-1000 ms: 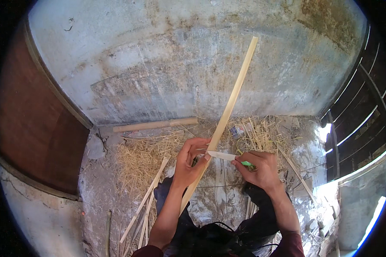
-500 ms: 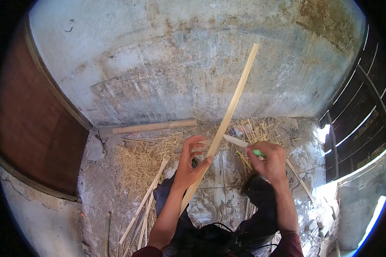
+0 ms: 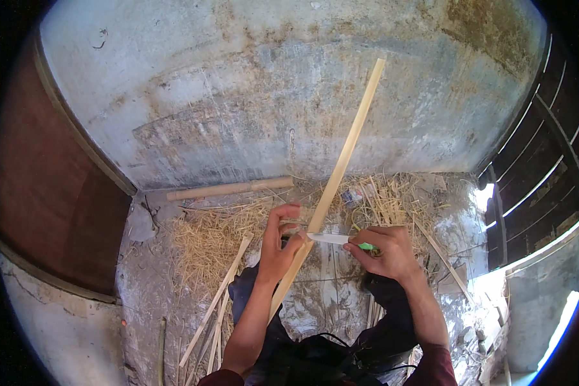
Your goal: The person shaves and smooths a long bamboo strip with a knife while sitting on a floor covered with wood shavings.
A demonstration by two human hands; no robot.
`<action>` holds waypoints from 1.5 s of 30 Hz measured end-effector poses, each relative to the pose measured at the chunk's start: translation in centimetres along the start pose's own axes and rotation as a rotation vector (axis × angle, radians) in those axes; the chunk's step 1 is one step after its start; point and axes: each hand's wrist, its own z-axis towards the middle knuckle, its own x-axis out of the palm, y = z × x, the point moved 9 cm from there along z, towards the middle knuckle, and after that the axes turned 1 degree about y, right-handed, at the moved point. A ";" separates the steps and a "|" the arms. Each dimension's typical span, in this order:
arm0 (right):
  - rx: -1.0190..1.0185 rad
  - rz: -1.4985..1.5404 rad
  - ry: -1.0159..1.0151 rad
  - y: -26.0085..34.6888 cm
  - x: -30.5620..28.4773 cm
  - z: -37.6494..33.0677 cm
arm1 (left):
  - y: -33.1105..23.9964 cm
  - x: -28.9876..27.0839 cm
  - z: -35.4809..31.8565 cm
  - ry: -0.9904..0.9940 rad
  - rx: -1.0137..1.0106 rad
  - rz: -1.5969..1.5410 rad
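A long pale bamboo strip (image 3: 356,132) slants up from between my legs toward the wall. My left hand (image 3: 278,251) steadies it low down, the thumb against the strip and the other fingers curved beside it. A knife (image 3: 329,238) with a light blade and a green handle is in my right hand (image 3: 385,252), whose fingers are wrapped round the handle. Its blade lies across the strip, its tip close to my left thumb. The strip's lower end is hidden behind my left forearm.
Thin shavings (image 3: 215,235) cover the floor ahead. A bamboo pole (image 3: 231,189) lies along the wall (image 3: 238,116). More split strips (image 3: 219,299) lie by my left leg, and another strip (image 3: 444,264) is at the right. A brown door panel (image 3: 51,174) stands at the left.
My right hand has brought the knife down and left along the strip, from above my left thumb to right beside it. The left hand and strip have barely shifted.
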 end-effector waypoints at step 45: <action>0.027 -0.058 -0.164 -2.2 -0.3 0.2 | -1.0 1.4 -1.0 0.003 0.087 0.250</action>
